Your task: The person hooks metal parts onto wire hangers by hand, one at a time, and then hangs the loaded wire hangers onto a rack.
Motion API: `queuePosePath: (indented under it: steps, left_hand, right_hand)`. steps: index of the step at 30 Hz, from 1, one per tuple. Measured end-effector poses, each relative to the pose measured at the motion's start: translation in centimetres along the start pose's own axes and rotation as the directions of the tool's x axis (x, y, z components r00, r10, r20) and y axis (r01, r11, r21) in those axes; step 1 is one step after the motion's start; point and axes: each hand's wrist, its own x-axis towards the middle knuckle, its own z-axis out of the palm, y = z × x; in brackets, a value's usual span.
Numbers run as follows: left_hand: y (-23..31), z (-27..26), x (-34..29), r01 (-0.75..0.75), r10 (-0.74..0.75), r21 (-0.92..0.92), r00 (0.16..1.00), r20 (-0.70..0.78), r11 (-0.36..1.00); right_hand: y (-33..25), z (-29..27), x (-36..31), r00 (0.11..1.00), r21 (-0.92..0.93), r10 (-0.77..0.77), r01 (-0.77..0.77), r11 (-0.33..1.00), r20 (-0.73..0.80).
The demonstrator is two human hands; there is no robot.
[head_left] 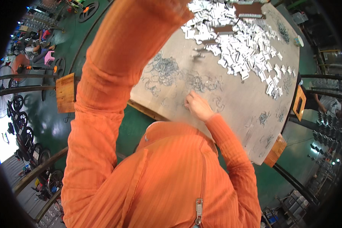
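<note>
My right hand (pixel 197 107) rests on the grey worktable (pixel 239 110), fingers curled down among thin bent wire clips (pixel 195 81); whether it grips one is unclear. My left arm, in an orange ribbed sleeve (pixel 117 68), is raised toward the far side of the table. Its hand is hidden past the cuff at the top edge, near a big pile of small white metal pieces (pixel 241 49). A tangle of wire clips (pixel 164 67) lies just right of that sleeve.
Dark rectangular blocks (pixel 249 9) sit on the white pile. Wooden stools (pixel 65 93) (pixel 276 150) stand at the table's edges, and another person (pixel 319 104) is at the right. Wheel-like parts (pixel 21 125) line the green floor at left, with people seated at far left (pixel 34 51).
</note>
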Motion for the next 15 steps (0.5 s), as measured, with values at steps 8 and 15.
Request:
queuePosePath:
  steps: [8,15]
  left_hand:
    - [-0.2,0.0,0.2,0.329,-0.312,-0.209,0.943,0.115,0.921]
    - [1.2,1.8,0.2,0.241,-0.260,-0.229,0.964,-0.056,0.943]
  right_hand:
    - [-6.8,-21.4,3.0,0.897,0.856,0.254,0.211,0.472,-0.361]
    - [-13.6,-33.3,5.4,0.512,0.485,0.205,0.505,0.714,-0.834]
